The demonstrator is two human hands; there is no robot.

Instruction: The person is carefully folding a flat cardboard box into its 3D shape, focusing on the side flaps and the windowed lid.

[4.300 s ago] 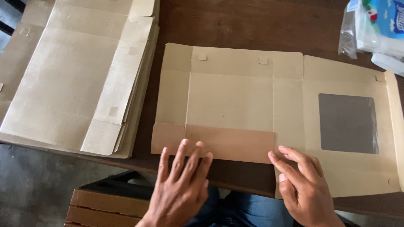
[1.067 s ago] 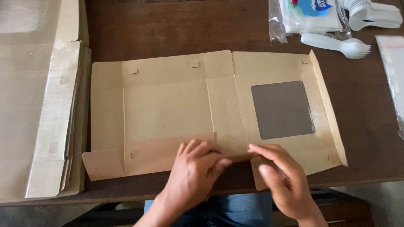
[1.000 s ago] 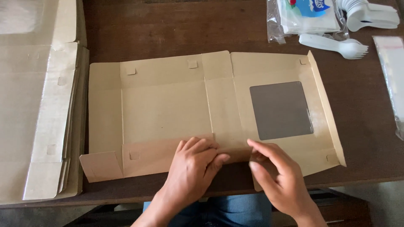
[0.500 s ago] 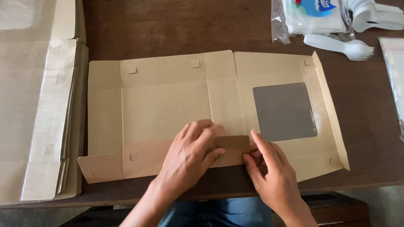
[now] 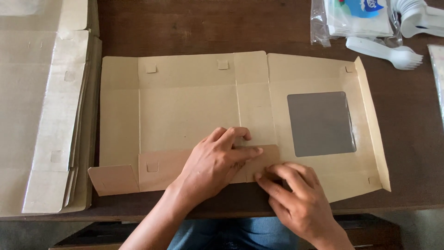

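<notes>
A: Where's the flat tan cardboard box blank with the square clear window (image 5: 194,111) now?

B: Spread out on the dark brown wooden counter (image 5: 185,28), window panel to the right. Its near long flap (image 5: 162,169) is folded up and over onto the main panel.

A: And the hands?

B: The left hand (image 5: 217,159) lies flat, fingers spread, pressing the right part of that flap down. The right hand (image 5: 296,199) sits at the flap's right end, fingertips curled onto the edge; neither grips anything, both just press.

A: What's shifted over the last few seconds?

B: Earlier the hands were apart, flattening the flap along its length. Since then both have slid right and closed in on the flap's end by the window panel. I'd judge the crease along the near edge is mostly set and the work has narrowed to that corner.

A: Anything else around?

B: A stack of the same flat tan cardboard blanks (image 5: 41,115) at the left, and white plastic forks (image 5: 393,51) beside a clear plastic bag of white napkins (image 5: 351,21) at the far right
</notes>
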